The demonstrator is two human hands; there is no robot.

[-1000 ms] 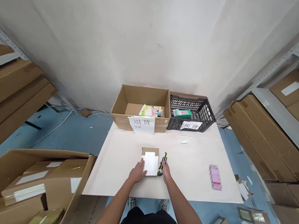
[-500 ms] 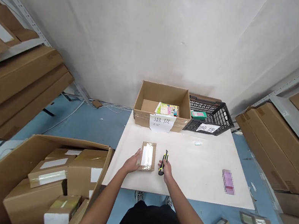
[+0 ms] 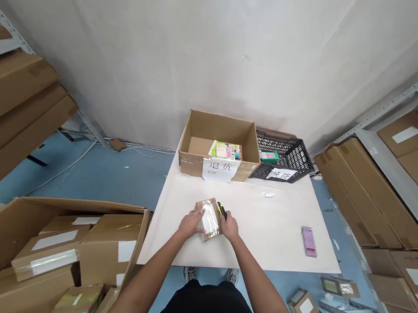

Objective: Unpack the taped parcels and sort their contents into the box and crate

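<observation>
A small taped cardboard box (image 3: 211, 218) with a white label lies slanted near the front of the white table. My left hand (image 3: 192, 222) grips its left side, fingers over the label. In my right hand (image 3: 229, 226) is a yellow and black box cutter (image 3: 221, 210), held against or just beside the box's right edge. Whether its blade touches the cardboard I cannot tell. Behind them stands an open cardboard box (image 3: 192, 160) with colourful packets in it and a handwritten paper on its front.
A black plastic crate (image 3: 300, 162) with a green box (image 3: 269, 156) stands at the back right. A blurred pink item (image 3: 309, 241) lies on the table's right. To my left is a large carton (image 3: 75, 203) of parcels. Shelves with boxes (image 3: 376, 191) flank both sides.
My left hand has moved onto the small box, which is now turned at an angle. The box cutter in my right hand has moved left to the box's edge and tilted. The view has shifted.
</observation>
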